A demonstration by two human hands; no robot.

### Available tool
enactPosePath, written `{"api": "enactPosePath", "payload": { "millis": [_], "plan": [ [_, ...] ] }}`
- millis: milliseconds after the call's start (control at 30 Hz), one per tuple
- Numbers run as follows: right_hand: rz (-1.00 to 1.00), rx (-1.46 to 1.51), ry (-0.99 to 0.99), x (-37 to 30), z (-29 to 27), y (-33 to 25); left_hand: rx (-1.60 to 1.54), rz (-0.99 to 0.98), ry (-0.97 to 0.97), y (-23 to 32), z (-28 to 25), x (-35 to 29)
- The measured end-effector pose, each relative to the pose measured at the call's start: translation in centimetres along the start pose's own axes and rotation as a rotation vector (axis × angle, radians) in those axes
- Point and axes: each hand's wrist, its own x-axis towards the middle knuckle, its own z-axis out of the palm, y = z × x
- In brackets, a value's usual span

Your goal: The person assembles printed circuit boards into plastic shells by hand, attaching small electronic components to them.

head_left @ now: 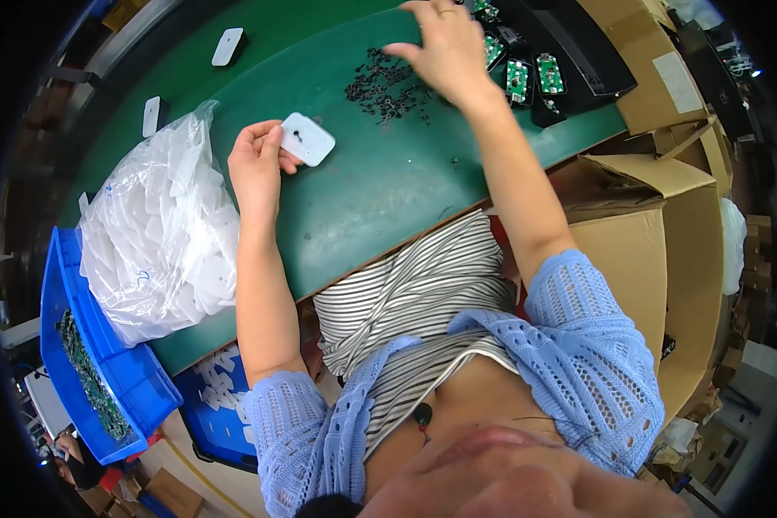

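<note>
My left hand pinches a white rounded plastic cover by its left edge, over the green work surface. A small black part sits in or on the cover near its middle. My right hand reaches to the far side with thumb and fingers apart, and nothing shows in it. Beside its wrist lies a loose pile of small black parts. To its right are green circuit boards in dark housings, close to a black tray.
A clear bag of white covers stands at left, beside a blue bin holding circuit boards. Two white-topped units lie at far left. An open cardboard box adjoins the table's right edge. Another blue tray sits below the table.
</note>
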Motion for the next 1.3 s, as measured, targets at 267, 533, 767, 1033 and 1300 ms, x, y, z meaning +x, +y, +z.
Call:
{"api": "enactPosePath", "payload": {
  "millis": [267, 533, 767, 1033, 1300],
  "plan": [
    [0.066, -0.233, -0.514, -0.5, 1.6, 7.9, 0.791, 0.239, 0.153, 0.2, 0.8, -0.2],
    [-0.216, 0.005, -0.177, 0.5, -3.6, 1.7, 0.294, 0.494, 0.271, 1.1, 0.8, -1.1],
    [-0.642, 0.496, -0.06, -1.8, -5.0, -4.7, -0.686, -0.057, -0.509, 3.5, 2.4, -2.3],
    [-0.461, 0.806, -0.111, -1.8, -4.8, -6.2, -0.772, -0.022, -0.452, 3.3, 1.2, -2.5],
    [0.319, 1.275, -0.167, -2.7, -4.8, -9.0, -0.529, 0.259, -0.184, 3.3, 2.8, -2.9]
  ]
}}
